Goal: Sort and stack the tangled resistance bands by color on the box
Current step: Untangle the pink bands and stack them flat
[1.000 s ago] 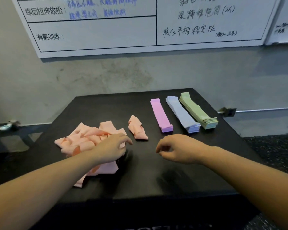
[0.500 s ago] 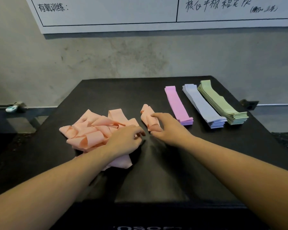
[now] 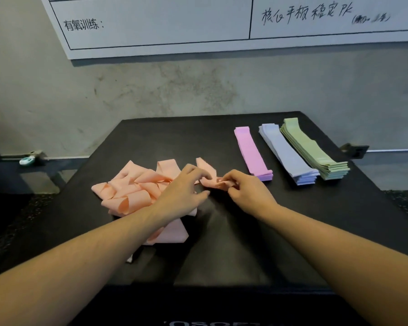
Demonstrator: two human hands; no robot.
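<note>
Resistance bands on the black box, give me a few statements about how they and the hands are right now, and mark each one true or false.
1. Three neat stacks lie at the right of the box: pink stack, lavender stack, green stack. True.
2. The green stack sits between the other two. False: the lavender stack is in the middle; green is farthest right.
3. The right hand pinches a peach band. True.
4. The left hand rests on the pink stack. False: it is at the same peach band, beside the peach pile.
5. The peach pile is already flat and stacked. False: it lies tangled in loops.
</note>
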